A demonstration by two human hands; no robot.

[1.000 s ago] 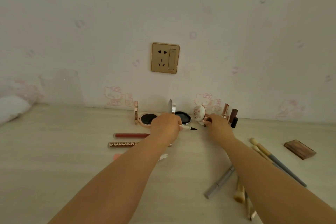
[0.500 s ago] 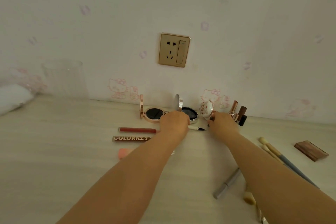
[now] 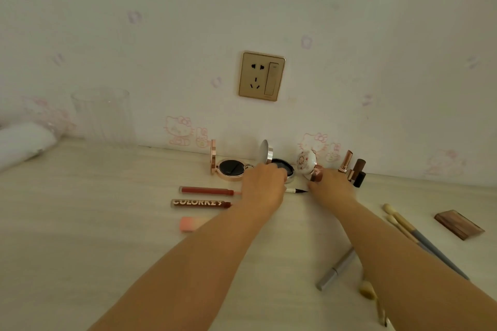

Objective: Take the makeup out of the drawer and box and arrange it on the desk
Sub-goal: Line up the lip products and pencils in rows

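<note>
Both hands reach the compacts: right hand (image 3: 332, 185) grips floral compact (image 3: 306, 161)

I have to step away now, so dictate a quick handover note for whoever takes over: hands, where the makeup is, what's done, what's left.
Left hand: curled around a thin white eyeliner pen, black tip pointing right.
Right hand: holding the rose-gold base of a white floral open compact by the wall.
On the pale wooden desk: two open round rose-gold compacts at the wall, upright lipsticks on the right, two red lip gloss tubes and a pink sponge on the left, brushes and a grey tube lower right.
Done: most items are laid out.
Left: set down the pen and compact, tidy the brushes. Drawer and box are out of view.
</note>
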